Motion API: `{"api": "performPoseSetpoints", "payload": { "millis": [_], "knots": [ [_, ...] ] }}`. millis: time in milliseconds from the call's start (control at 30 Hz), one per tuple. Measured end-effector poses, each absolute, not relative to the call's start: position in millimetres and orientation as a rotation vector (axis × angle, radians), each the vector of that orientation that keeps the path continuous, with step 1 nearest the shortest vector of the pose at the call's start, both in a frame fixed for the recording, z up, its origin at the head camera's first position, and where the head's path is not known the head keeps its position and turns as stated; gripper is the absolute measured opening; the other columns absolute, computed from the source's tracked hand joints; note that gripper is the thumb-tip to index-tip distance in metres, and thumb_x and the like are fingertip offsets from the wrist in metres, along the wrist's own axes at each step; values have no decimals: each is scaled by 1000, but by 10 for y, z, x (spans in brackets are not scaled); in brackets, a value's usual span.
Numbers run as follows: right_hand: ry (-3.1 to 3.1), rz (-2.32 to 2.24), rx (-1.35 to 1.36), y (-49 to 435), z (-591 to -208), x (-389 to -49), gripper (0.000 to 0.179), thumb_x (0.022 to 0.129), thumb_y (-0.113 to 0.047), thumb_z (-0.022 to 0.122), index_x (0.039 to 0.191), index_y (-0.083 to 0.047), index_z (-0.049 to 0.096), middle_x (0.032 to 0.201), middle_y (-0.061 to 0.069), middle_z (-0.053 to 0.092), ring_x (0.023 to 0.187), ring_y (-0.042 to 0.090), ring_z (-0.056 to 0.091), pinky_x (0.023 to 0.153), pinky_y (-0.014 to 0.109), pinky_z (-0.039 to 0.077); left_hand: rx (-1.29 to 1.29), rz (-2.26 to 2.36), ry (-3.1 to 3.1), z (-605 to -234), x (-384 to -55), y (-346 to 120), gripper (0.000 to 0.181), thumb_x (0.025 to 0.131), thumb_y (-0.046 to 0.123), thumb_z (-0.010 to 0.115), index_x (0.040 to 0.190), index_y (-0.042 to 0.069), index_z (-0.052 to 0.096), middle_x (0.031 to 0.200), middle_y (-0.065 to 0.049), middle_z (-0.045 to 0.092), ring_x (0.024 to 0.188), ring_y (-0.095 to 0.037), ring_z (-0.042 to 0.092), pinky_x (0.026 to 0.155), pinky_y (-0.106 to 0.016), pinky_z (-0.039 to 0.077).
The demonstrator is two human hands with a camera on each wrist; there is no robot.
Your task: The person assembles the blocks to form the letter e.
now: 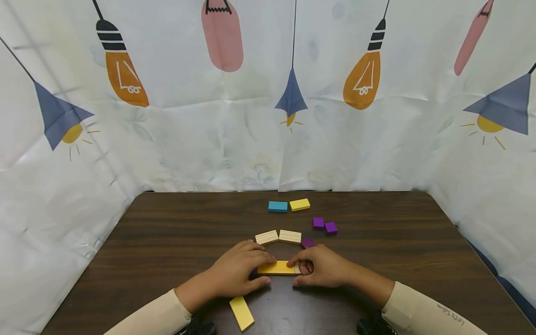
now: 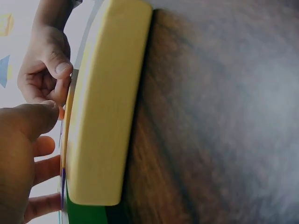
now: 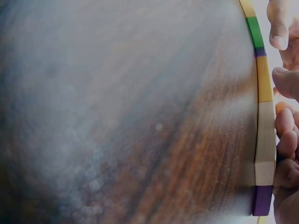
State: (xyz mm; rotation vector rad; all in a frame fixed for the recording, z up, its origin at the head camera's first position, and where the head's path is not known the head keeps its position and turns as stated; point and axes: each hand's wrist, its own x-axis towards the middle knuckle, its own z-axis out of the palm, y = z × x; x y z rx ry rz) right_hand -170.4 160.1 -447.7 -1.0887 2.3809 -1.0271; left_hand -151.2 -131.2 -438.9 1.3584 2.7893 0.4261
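Observation:
A yellow-orange wooden block (image 1: 275, 268) lies lengthwise between the two hands, with a pale wooden block (image 1: 298, 268) at its right end. My left hand (image 1: 240, 270) rests its fairly straight fingers along the left part of the row; a dark purple block (image 1: 254, 271) shows beneath them. At the other end, my right hand (image 1: 322, 267) curls its fingers around the pale block, the index fingertip touching the yellow-orange one. Close below the left wrist lies a pale yellow block (image 1: 242, 314), large in the left wrist view. A green block (image 3: 254, 31) appears in the right wrist view.
Behind the hands lie two pale wooden blocks (image 1: 290, 237) and a purple block (image 1: 307, 243). Farther back are two purple blocks (image 1: 324, 225), a blue block (image 1: 278, 206) and a yellow block (image 1: 299, 204). A printed curtain (image 1: 251, 153) hangs behind the dark table (image 1: 188, 223).

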Motion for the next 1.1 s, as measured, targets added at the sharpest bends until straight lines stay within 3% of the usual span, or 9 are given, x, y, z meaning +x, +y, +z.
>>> {"api": "performPoseSetpoints", "payload": {
  "millis": [800,967,1100],
  "knots": [
    [2343,-1016,-1072,1621,-4410,-1695,37,89,-33,82,120,-15,72,78,-13,59,65,-2,50,59,20,44,1444,344,2707,-4348,-1554,-1312,37,100,49,63,132,30,69,137,7,63,128,-18,54,109,-52,40],
    [2321,-939,-1086,1633,-4349,-1682,40,90,-35,81,124,-16,70,82,-12,59,67,0,48,62,20,44,1423,326,2703,-4321,-1573,-1309,37,99,50,63,130,33,70,137,9,63,126,-16,56,95,-45,53],
    [2314,-873,-1137,1641,-4293,-1656,43,91,-36,79,127,-15,67,89,-12,59,71,2,49,64,20,44,1418,310,2711,-4321,-1582,-1322,36,98,52,64,129,35,70,136,11,63,124,-15,57,84,-40,56]
  ]
}}
